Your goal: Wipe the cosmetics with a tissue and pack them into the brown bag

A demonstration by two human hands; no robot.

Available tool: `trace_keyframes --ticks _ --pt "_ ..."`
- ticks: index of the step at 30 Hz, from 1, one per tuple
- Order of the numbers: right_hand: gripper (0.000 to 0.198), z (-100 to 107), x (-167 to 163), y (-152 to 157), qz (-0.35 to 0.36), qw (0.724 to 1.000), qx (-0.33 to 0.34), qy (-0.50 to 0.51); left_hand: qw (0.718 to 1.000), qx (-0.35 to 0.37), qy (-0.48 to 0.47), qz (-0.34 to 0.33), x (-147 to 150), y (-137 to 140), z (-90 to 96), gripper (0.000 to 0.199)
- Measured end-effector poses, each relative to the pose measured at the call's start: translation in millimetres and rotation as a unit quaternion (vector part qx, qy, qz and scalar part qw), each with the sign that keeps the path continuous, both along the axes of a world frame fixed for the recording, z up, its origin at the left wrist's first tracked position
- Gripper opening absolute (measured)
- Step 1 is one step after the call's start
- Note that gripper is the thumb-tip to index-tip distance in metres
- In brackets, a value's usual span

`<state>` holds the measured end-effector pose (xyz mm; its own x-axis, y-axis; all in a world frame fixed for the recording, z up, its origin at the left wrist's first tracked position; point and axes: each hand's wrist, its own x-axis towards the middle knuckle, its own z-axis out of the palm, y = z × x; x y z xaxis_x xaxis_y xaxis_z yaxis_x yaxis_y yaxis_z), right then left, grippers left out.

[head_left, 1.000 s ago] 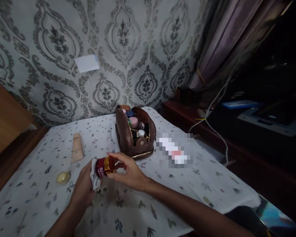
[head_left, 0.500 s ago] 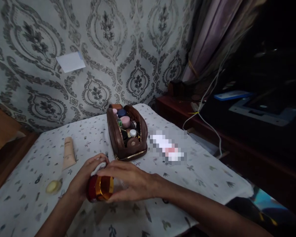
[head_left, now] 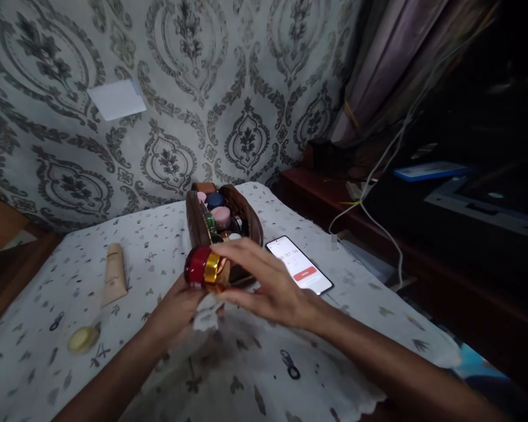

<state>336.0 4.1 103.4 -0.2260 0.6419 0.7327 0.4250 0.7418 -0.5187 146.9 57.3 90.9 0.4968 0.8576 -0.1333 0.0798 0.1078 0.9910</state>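
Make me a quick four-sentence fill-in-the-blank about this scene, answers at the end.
The right hand has its fingers around the red jar's ____ lid.
The crumpled cloth near the left hand is ____ in colour.
As pictured, the phone lies on the ____ side of the brown bag.
The button on its screen is ____.
Missing words: gold; white; right; red.

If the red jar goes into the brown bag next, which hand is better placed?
Probably the right hand: it grips the red jar by its gold lid, in front of the open brown bag. The left hand, farther from the bag, holds the white cloth.
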Motion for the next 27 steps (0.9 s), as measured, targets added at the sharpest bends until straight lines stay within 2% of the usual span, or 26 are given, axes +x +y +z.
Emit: trace_keyframes --ticks 2,4,6,8,10,13,19,23,27 --pt "0.060 5.2 12.7 7.2 -0.051 0.999 -0.004 0.007 0.982 0.140 0.107 -0.074 12.0 -0.9 16.0 0.032" --pt "0.057 10.3 25.7 17.5 -0.097 0.995 -0.007 0.014 0.920 0.260 0.255 -0.145 24.1 -1.9 31.9 0.037" --pt "0.054 15.2 38.4 30.0 -0.131 0.991 -0.012 0.013 0.831 0.311 0.420 -0.189 36.0 -2.3 43.5 0.055" --pt "0.052 19.3 49.8 43.4 -0.149 0.989 -0.024 0.002 0.753 0.336 0.523 -0.214 46.8 -1.8 48.3 0.066" --pt "0.050 22.5 59.1 56.3 -0.152 0.987 -0.034 -0.024 0.712 0.350 0.567 -0.221 55.0 -0.4 47.4 0.070" --pt "0.048 26.9 67.7 72.7 -0.143 0.984 -0.047 -0.093 0.694 0.363 0.583 -0.214 61.8 3.0 42.9 0.071" --pt "0.048 38.5 67.2 91.4 -0.132 0.951 -0.108 -0.259 0.692 0.357 0.592 -0.208 66.4 8.5 46.0 0.061" --pt "0.039 47.4 63.3 94.4 -0.118 0.926 -0.163 -0.320 0.693 0.343 0.599 -0.209 66.4 8.5 46.8 0.058" --pt "0.038 53.6 60.4 96.1 -0.101 0.909 -0.182 -0.361 0.690 0.345 0.600 -0.211 65.0 8.4 44.0 0.059"
